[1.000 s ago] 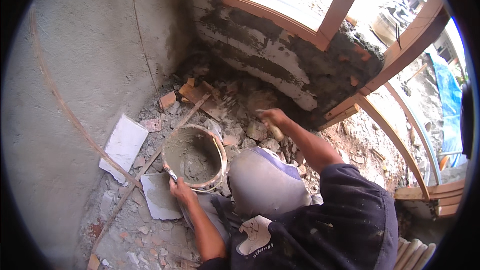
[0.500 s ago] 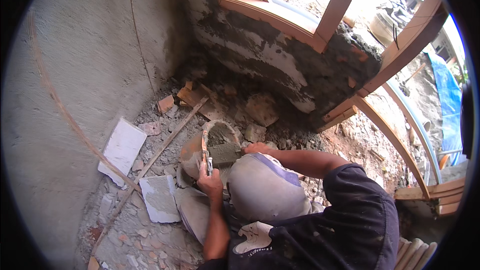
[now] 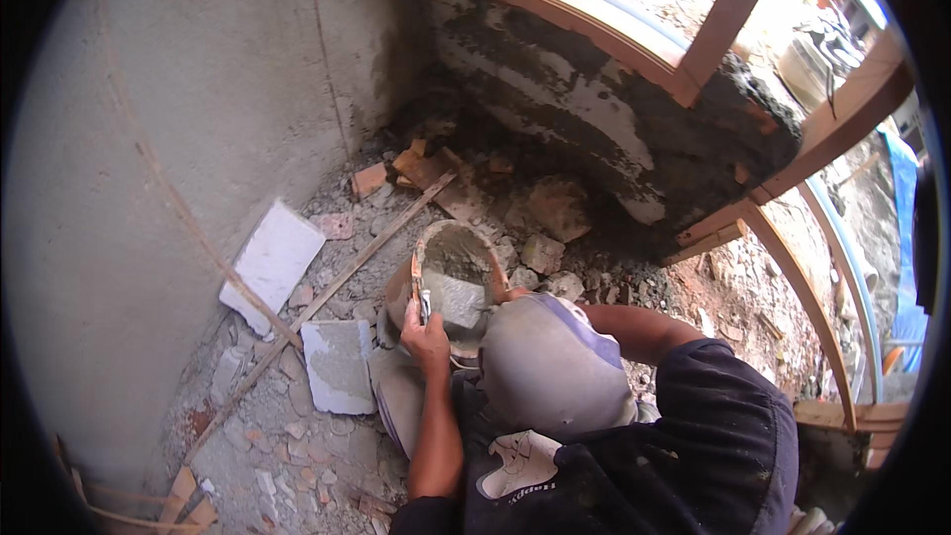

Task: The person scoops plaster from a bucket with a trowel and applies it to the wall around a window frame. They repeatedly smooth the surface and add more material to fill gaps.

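Neither of my hands is in view. In front of me a co-worker in a grey cap (image 3: 550, 367) and dark shirt (image 3: 654, 456) crouches, seen from above and behind. Their left hand (image 3: 426, 339) grips the near-left rim of a mortar-smeared bucket (image 3: 399, 287), which tilts toward them. Something small and pale shows at those fingers; I cannot make it out. Inside the bucket lies a flat, pale rectangular surface (image 3: 459, 299), perhaps a trowel blade. The co-worker's right hand (image 3: 517, 294) is at the bucket's right rim, mostly hidden behind the cap.
Rubble covers the ground around the bucket. A long wooden strip (image 3: 367, 256) crosses it, beside two white blocks (image 3: 272, 263). A plastered wall (image 3: 218, 119) rises at left. A pink-brown window frame (image 3: 594, 20) and curved wooden pieces (image 3: 802, 302) stand at right.
The whole scene has shifted right and slightly down in the view. The flat surface in the bucket now faces up more and looks brighter. The co-worker's left hand stays at the rim.
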A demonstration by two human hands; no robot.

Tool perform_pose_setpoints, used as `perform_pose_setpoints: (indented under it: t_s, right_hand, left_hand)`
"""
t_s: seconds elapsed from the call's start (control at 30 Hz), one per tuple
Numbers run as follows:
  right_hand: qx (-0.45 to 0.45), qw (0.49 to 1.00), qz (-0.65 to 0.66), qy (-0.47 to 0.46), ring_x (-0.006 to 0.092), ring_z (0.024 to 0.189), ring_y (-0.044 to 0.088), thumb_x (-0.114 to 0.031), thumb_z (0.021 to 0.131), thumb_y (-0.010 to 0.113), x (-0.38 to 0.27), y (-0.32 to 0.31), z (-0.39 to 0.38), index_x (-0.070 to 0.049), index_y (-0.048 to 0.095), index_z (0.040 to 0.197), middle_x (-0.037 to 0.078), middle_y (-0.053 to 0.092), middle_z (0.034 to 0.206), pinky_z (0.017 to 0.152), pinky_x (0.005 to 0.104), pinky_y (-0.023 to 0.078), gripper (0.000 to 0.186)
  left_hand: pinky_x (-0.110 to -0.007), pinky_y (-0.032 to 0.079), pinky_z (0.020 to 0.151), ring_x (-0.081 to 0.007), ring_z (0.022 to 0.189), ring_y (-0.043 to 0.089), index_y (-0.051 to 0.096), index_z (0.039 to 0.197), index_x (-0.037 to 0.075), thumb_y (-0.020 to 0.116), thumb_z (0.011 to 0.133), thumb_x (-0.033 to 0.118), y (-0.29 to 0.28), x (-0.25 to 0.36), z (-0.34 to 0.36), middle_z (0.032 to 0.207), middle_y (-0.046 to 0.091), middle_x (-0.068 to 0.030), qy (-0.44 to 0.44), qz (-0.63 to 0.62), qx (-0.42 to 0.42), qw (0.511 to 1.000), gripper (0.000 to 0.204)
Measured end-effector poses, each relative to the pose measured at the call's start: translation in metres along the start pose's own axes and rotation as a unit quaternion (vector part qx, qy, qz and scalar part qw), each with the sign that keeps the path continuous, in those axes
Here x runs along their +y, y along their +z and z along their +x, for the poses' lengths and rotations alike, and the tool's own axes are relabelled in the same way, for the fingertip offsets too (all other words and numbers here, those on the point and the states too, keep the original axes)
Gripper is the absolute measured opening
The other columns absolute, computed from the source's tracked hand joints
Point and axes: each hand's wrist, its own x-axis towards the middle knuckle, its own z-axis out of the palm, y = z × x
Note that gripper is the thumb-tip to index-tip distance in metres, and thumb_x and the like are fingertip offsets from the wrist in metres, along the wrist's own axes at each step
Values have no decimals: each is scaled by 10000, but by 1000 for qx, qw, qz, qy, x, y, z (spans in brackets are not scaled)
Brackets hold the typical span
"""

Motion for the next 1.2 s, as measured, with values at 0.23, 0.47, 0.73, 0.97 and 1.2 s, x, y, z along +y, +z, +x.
perform_pose_setpoints:
  t_s: [0.23,0.47,0.73,0.97,1.2]
  right_hand:
    - [118,984,-67,115,416,971,668,-257,873,634,-19,-32,-10,-20,608,1035,246,686,917,776,513,529,288]
    - [98,985,-140,38,436,958,657,-279,839,640,-75,-91,-6,-46,643,1032,247,684,947,822,528,521,302]
    - [-54,989,34,-132,204,663,638,-197,748,705,-135,-152,-17,-21,697,888,116,658,716,614,353,523,225]
    - [458,767,405,196,155,584,577,-183,843,583,-17,-115,-109,-31,585,737,46,569,637,511,324,456,186]
    - [191,981,21,-1,355,991,671,-267,886,588,25,-24,-67,20,654,1061,255,684,1022,821,432,513,343]
  left_hand:
    - [-328,496,864,-209,908,652,625,1208,-77,567,746,89,-32,-51,35,1022,694,-148,-59,-63,26,996,494]
    - [-329,480,906,-243,967,638,603,1253,-91,543,726,49,-47,-80,40,1101,672,-142,-135,-111,67,982,548]
    - [-358,448,978,-293,1050,626,565,1276,-129,513,750,31,-56,-89,38,1190,645,-216,-142,-173,97,970,552]
    - [-400,468,966,-347,1055,643,585,1255,-111,545,750,116,-53,-48,36,1163,662,-252,-103,-35,87,990,555]
    - [-427,474,954,-387,1053,644,608,1221,-93,559,726,118,-19,7,1,1144,664,-272,-38,49,-7,998,541]
